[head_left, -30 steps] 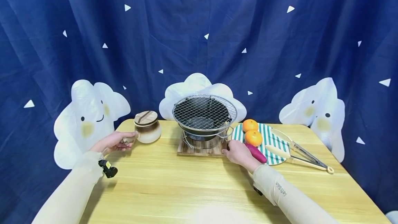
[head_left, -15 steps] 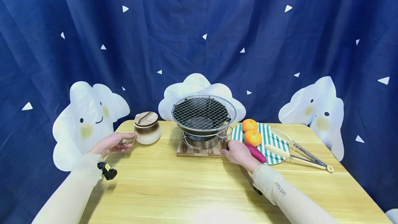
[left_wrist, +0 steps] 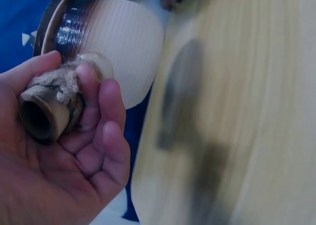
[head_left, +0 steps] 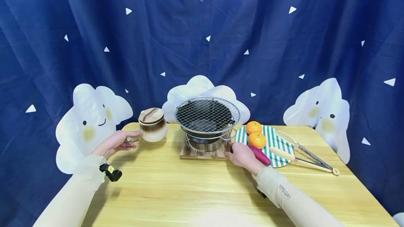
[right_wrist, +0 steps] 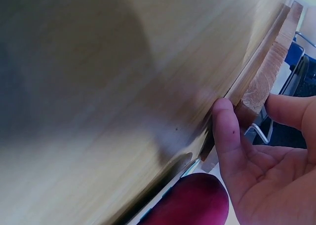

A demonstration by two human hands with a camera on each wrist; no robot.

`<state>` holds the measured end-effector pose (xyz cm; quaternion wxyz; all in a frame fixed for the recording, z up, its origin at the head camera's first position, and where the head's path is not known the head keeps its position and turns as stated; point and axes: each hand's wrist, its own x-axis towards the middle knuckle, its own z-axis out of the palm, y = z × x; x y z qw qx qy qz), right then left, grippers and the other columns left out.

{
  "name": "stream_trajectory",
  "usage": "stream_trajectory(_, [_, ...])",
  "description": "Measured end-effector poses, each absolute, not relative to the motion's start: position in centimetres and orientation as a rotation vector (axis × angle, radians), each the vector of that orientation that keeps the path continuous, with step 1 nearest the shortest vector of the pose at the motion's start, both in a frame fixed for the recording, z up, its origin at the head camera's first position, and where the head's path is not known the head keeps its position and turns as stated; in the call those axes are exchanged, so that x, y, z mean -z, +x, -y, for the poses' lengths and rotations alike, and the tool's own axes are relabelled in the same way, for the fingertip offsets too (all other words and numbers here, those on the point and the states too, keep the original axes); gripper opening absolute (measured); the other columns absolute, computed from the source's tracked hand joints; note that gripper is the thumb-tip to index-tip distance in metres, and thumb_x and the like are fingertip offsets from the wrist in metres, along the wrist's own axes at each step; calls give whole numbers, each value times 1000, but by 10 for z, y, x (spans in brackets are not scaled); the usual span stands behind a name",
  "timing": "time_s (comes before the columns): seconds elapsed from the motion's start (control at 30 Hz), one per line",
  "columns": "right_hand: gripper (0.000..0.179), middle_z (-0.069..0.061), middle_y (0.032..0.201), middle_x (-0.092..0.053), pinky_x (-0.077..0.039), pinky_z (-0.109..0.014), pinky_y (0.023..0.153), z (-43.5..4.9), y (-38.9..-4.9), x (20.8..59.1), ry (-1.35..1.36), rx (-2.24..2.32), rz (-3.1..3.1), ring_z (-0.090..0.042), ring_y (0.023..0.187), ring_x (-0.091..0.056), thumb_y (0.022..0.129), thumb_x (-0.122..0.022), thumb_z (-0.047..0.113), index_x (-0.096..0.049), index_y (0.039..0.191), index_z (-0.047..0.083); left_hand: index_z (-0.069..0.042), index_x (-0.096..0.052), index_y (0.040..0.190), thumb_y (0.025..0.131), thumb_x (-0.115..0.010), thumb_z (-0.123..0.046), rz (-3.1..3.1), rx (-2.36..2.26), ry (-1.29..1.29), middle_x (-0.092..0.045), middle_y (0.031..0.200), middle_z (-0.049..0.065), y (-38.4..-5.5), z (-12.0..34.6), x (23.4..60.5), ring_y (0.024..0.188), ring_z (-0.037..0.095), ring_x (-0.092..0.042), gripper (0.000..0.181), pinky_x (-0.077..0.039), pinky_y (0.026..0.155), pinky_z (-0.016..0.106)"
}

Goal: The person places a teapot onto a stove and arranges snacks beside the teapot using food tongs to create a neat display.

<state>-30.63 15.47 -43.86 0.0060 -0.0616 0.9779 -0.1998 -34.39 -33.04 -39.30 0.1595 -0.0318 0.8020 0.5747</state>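
My left hand [head_left: 118, 143] grips the twine-wrapped handle [left_wrist: 52, 104] of a side-handled ceramic pot [head_left: 154, 132]. The pot is brown at the top and cream below, with a striped wooden lid [head_left: 151, 115] on it. It is raised a little above the table, and its shadow falls underneath. My right hand [head_left: 243, 155] pinches the near right corner of a wooden base [head_left: 202, 155], thumb on the upper face and fingers below. On that base stands a round black tabletop grill [head_left: 205, 135] topped by a wire mesh [head_left: 206, 113].
Right of the grill, a green-and-white striped plate [head_left: 269, 133] holds two mandarins [head_left: 257, 139] and a long magenta object [head_left: 260, 155]. Cream-tipped tongs [head_left: 310, 157] lie across the plate and table [head_left: 176, 192]. A blue curtain [head_left: 202, 27] hangs behind.
My left hand has lifted the pot from the table and shifted it slightly right. My right hand has stayed at the base's corner.
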Motion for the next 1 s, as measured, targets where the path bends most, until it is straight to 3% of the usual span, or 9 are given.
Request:
stream_trajectory(0.47, [34,-4,64,-54,-40,-31,50,-156,-306,438,-192,603,-3073,-21,59,-52,93,-71,31,-57,68,12,-16,-70,88,99,-58,-35,-2256,-1704,-53,-70,68,-6,-336,301,353,67,10,-70,25,-53,61,22])
stream_trajectory(1.0, [34,-5,67,-56,-41,-32,53,-154,-306,436,-176,596,-3070,-21,60,-52,93,-70,31,-56,68,12,-22,-70,82,102,-55,-35,-2259,-1724,-46,-71,68,-8,-330,299,319,66,7,-70,28,-54,64,21])
